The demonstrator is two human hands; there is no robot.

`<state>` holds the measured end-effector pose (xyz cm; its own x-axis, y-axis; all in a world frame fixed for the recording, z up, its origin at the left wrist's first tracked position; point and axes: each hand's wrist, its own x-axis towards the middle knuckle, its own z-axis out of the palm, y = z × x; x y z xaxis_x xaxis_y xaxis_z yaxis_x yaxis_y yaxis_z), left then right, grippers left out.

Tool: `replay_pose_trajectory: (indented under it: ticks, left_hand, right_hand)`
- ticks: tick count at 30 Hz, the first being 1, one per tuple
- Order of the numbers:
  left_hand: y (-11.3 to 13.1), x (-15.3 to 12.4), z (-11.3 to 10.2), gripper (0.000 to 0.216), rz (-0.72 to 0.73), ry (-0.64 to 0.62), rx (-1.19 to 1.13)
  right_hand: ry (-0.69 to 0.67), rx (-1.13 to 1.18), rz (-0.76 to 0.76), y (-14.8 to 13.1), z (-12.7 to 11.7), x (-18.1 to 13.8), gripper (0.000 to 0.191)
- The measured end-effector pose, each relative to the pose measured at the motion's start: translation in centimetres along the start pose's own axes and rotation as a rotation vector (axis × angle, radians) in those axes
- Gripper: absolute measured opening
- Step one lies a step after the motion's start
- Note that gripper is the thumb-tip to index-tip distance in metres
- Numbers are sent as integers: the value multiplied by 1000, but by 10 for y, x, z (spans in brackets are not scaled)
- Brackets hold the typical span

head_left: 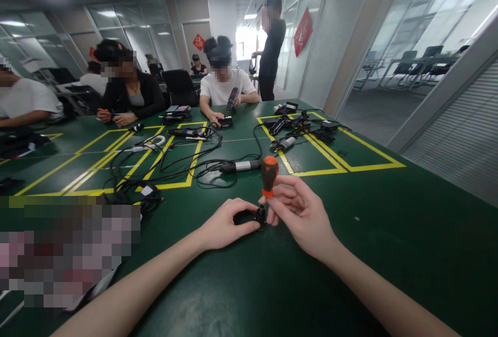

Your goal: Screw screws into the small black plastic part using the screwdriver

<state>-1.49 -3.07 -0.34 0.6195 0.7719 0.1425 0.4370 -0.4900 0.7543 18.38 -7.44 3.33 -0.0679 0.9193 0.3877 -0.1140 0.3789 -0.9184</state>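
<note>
My right hand [299, 212] grips a screwdriver with an orange and black handle [269, 173], held upright with its tip down on a small black part [254, 216]. My left hand [225, 223] pinches that black part against the green table [389, 233], fingers curled around it. The two hands almost touch over the part. The screwdriver's shaft is mostly hidden by my fingers.
Tangled black cables [171, 163] and a black and silver tool [241, 166] lie just beyond my hands among yellow tape lines. More tools [299, 127] sit at the far right. Other people sit across the table, one holding a tool [232, 99]. A blurred patch covers the lower left.
</note>
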Motion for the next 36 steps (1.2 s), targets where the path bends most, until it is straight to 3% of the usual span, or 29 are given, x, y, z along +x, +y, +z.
replay_pose_trajectory:
  ticks: [12, 24, 36]
  left_hand:
    - [0, 1, 0, 28, 2, -14, -6]
    - [0, 0, 0, 28, -3, -5, -8]
    - [2, 0, -1, 25, -10, -20, 3]
  right_hand:
    - [-17, -18, 158, -6, -2, 1, 32]
    - [-61, 43, 134, -3, 0, 2, 36]
    - [-17, 43, 196, -1, -1, 2, 35]
